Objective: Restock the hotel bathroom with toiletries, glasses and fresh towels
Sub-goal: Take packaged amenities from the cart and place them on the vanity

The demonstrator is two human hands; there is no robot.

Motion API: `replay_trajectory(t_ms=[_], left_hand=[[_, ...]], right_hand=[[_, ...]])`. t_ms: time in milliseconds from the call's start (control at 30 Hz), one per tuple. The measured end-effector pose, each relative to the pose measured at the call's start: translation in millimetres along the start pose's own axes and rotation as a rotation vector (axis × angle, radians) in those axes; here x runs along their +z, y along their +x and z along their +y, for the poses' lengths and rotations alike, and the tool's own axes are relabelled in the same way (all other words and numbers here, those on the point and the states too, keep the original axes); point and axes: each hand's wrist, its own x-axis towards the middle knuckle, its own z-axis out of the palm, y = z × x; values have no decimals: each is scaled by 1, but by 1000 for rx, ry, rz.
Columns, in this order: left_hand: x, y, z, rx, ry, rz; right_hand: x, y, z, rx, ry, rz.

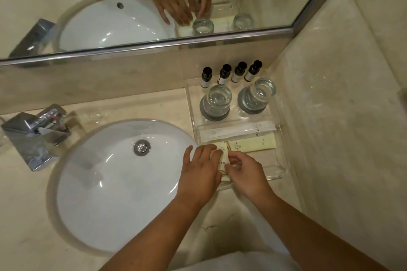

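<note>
head view: looks down on the right end of the table (26, 215), where a clear tray (279, 169) sits just beside the sink (110, 182).
task's thing: a small cream packet (221, 153) in the tray's near left corner, partly hidden under both hands.
long axis: it seems to run front to back, from the person towards the wall, while the long cream packet (253, 144) just behind and to its right lies crosswise.
left hand (201, 169): fingers nearly straight, laid flat on the packet's left side; it presses and grasps nothing.
right hand (244, 171): the grip is nearly closed, fingers and thumb curled in a pinch at the packet's right edge.
direction from grip: the packet lies just left of the right grip and under the left fingertips, so both hands are on it and neither needs to reach.
already stocked: white packets (237, 131) mid-tray, two upturned glasses (217, 100) behind them and four small bottles (231, 72) at the back.
next move, judged: squaring the packet to the tray's left wall is probably a small turn or slide, with the right pinch steering and the left palm steadying.
risk, judged: a push forward could shift the long cream packet, which it touches or nearly touches.
</note>
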Motion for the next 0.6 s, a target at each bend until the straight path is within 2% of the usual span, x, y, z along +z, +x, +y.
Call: replay_trajectory(t_ms=[267, 400, 600], left_hand=[[6, 1, 2, -12, 65, 22], [8, 0, 1, -15, 95, 30], [8, -3, 0, -4, 86, 35]], right_hand=[[4, -8, 3, -164, -254, -75], [8, -12, 5, -150, -405, -111], [3, -20, 3, -129, -420, -135]])
